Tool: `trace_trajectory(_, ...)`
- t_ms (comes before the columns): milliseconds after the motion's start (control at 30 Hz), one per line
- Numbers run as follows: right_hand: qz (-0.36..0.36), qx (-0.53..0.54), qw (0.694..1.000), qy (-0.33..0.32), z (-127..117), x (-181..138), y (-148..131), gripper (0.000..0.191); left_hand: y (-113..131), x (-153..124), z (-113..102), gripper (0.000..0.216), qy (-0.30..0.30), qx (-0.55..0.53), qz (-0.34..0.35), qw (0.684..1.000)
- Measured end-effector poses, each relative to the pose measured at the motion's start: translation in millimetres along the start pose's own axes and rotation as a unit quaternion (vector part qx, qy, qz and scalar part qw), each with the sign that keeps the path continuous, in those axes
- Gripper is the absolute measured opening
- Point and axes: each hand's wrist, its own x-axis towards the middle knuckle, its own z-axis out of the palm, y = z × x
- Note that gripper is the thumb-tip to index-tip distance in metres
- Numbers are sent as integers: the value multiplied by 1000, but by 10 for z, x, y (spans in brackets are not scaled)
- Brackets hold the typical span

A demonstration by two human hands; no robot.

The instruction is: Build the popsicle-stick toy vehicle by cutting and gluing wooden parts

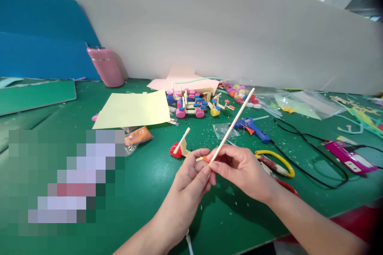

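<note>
My right hand point(243, 171) pinches the lower end of a long thin wooden stick point(233, 123) that slants up to the right. My left hand point(191, 177) is closed on a small orange piece point(206, 159) with a short pale stub, held against the stick's end. Both hands meet above the green table mat point(149, 191). Just beyond them lies a red bottle cap with a short stick glued to it point(179, 147).
Small stick-and-cap models point(191, 105) and loose coloured caps point(239, 92) lie at the back, beside yellow paper point(134, 109). A blue glue gun point(254, 127), yellow-handled pliers point(277, 163), a pink tumbler point(106, 67), plastic bags point(299, 103) and a magenta device point(350, 157) also sit here.
</note>
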Motion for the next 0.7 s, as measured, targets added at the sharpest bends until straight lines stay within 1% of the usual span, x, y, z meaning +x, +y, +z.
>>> trace_trajectory(67, 1, 5, 1000, 1, 27, -1, -7, 10, 4, 8, -1, 24, 4, 0, -3, 1000)
trace_trajectory(167, 5, 0, 1000, 18, 36, 7, -8, 10, 22, 32, -10, 25, 4, -6, -14, 1000)
trace_trajectory(233, 16, 19, 1000, 14, 18, 19, -8, 9, 40, 49, -23, 23, -9, -19, -23, 1000)
trace_trajectory(333, 35, 42, 999, 0, -43, 39, -13, 10, 61, 64, -48, 17, -45, -39, -52, 997)
trace_trajectory(400, 41, 29, 999, 11, -92, 49, -23, 11, 63, 65, -63, 15, -61, -37, -72, 995)
trace_trajectory(500, 49, 4, 999, 17, -141, 54, -45, 12, 51, 56, -70, 20, -70, -19, -89, 993)
trace_trajectory(600, 48, -5, 999, 3, -136, 51, -57, 12, 38, 48, -67, 21, -73, -10, -94, 993)
trace_trajectory(700, 41, -9, 999, 17, -106, 47, -50, 15, 37, 47, -62, 22, -73, -5, -94, 993)
